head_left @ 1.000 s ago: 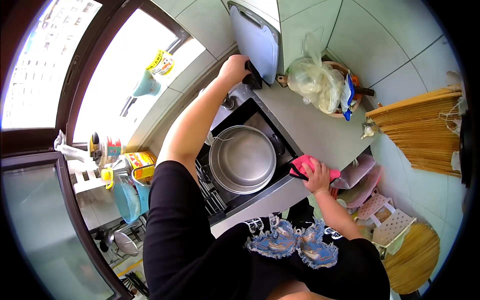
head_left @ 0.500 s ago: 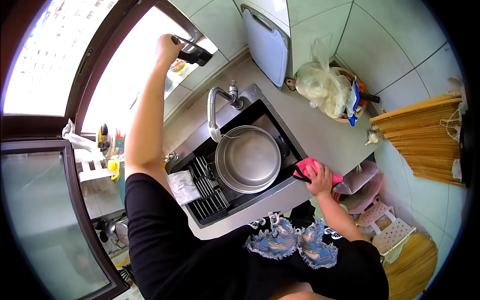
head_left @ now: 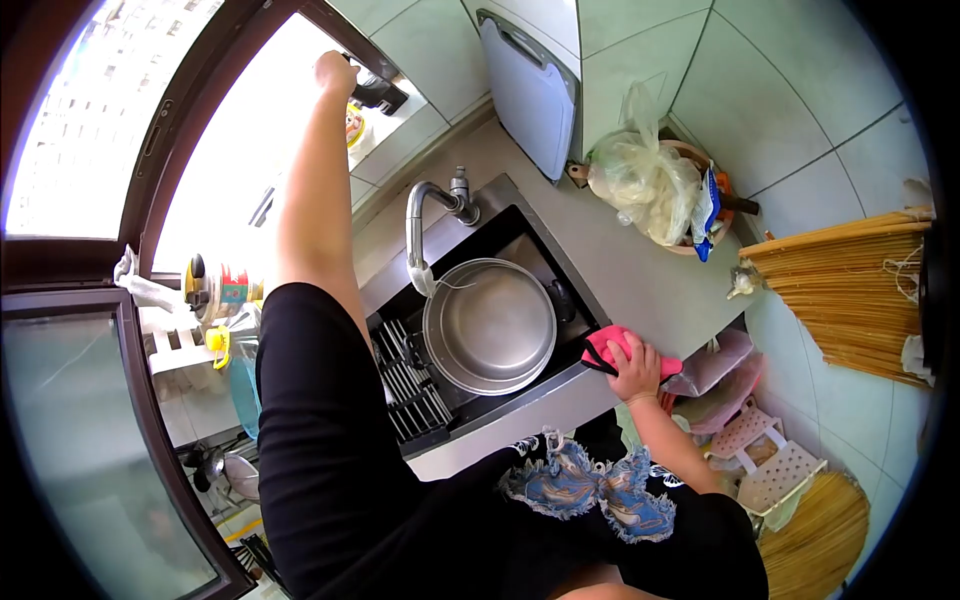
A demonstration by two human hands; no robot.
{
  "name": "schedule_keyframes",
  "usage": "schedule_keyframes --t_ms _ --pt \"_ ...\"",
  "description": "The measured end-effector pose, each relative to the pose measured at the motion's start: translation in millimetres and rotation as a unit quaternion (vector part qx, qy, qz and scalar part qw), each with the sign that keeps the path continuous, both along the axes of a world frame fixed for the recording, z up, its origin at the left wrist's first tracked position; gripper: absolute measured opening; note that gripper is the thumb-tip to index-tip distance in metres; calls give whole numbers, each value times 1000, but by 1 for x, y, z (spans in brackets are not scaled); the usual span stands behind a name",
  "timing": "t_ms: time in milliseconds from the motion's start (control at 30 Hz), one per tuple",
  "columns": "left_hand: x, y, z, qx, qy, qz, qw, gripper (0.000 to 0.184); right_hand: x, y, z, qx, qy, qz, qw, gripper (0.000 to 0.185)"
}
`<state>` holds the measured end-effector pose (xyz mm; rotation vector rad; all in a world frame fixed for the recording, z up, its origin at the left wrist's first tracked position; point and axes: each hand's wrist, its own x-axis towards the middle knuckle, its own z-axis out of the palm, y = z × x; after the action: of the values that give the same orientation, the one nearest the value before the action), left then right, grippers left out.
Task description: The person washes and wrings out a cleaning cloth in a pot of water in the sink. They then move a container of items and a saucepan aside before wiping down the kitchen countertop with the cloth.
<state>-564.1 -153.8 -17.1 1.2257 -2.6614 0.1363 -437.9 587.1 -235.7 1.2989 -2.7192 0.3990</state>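
Observation:
My left hand [head_left: 336, 74] is stretched out to the window sill, its fingers closed on the edge of a black object [head_left: 380, 95] whose kind I cannot make out. A jar with a yellow and red label [head_left: 355, 126] stands close by it on the sill. At the sink's front right corner, my right hand [head_left: 637, 372] presses a pink cloth with black edging [head_left: 612, 348] against the counter, fingers wrapped over it. Between the hands, a wide steel pot [head_left: 492, 325] sits in the dark sink [head_left: 515, 225], with nothing visible inside it. The faucet [head_left: 415, 225] hangs over the pot's rim.
A black drying rack [head_left: 410, 385] spans the sink's left side. A blue cutting board [head_left: 530, 95] leans on the tiles. Plastic bags [head_left: 645, 175] fill a round basket on the counter. Bottles and jars [head_left: 225, 290] stand by the window at left. A bamboo mat [head_left: 840, 280] hangs at right.
My left hand has moved farther out over the sill with the black object, which is now lower and nearer the sill surface. My right hand stays on the pink cloth.

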Motion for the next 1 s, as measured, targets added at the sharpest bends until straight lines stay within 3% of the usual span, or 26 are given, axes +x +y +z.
schedule_keyframes --t_ms 200,467,533,567,600,733,800,867,933,1000 --pt "-13 17 2 15 64 17 998 42 0 2 -4 -8 9 2 1000 78" --pt "-10 29 7 28 138 -59 988 33 1 3 -5 6 -16 5 1000 82" --pt "-18 -59 -27 355 215 -121 902 94 3 4 -5 16 -17 6 1000 83" --pt "-28 -66 -58 173 354 -171 903 85 2 4 -4 8 -11 8 1000 79" --pt "-31 -51 -48 -69 314 -136 937 76 -1 2 -4 -1 -2 8 1000 75" --pt "5 131 55 -32 432 -207 877 60 -1 1 -3 0 9 8 1000 69" --pt "55 240 101 106 464 -246 845 60 0 2 -5 4 12 13 1000 70" --pt "99 279 90 -152 430 -271 848 43 -1 1 -5 2 13 9 1000 72" --pt "146 336 64 -160 449 -256 841 23 0 1 -1 13 9 13 1000 73" --pt "192 395 10 -46 467 -274 840 25 -1 0 -3 1 10 9 1000 73"
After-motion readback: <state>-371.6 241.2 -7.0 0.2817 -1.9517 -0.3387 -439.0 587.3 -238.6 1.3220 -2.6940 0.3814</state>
